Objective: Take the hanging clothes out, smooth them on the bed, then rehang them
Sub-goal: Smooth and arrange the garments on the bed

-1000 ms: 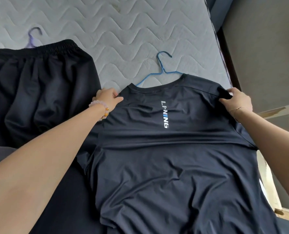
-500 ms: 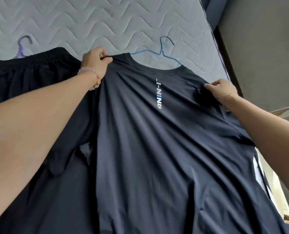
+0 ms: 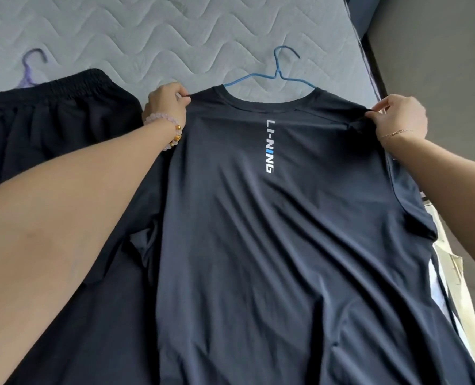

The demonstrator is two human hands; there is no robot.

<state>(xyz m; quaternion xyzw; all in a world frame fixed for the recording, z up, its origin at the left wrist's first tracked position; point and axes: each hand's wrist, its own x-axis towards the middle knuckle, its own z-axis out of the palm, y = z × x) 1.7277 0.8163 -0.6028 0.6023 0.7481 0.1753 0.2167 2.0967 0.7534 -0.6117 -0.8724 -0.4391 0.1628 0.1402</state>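
Observation:
A dark navy T-shirt (image 3: pixel 272 245) with a vertical white and blue logo lies stretched out on the quilted grey mattress (image 3: pixel 175 37). A blue wire hanger (image 3: pixel 279 76) sits in its neck, hook pointing away from me. My left hand (image 3: pixel 165 107) pinches the shirt's left shoulder and my right hand (image 3: pixel 400 118) pinches the right shoulder. Black shorts (image 3: pixel 50 120) with an elastic waistband lie to the left, with a purple hanger (image 3: pixel 29 70) poking out above them.
The mattress edge runs down the right side beside a grey floor (image 3: pixel 439 65). A pale wooden frame (image 3: pixel 453 301) shows at the lower right, partly under the shirt's hem side.
Both hands have pulled the shirt's shoulders apart and the fabric now lies flatter and wider. The right hand has moved outward to the right, and the collar and hanger have straightened.

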